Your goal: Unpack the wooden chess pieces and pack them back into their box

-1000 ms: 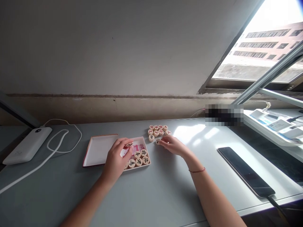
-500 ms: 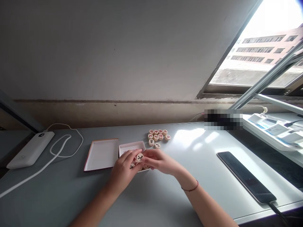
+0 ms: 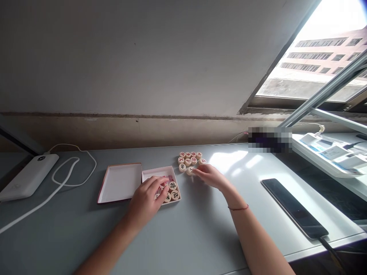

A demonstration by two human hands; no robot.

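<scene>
Ten discs (image 3: 190, 161) clustered by right hand (image 3: 210, 176); two trays (image 3: 120, 182).

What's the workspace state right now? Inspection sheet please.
Surface: grey table, sunlit patch at the far right.
Job's things: white box holding round chess pieces; piece cluster on the table beside it.
Clutter: box lid, power bank, phone.
Grips: left hand over the box, fingers on its pieces; right hand fingertips at a piece by the cluster.
Cables: white cable looped from the power bank.
Surroundings: wall, window, white tray.
</scene>
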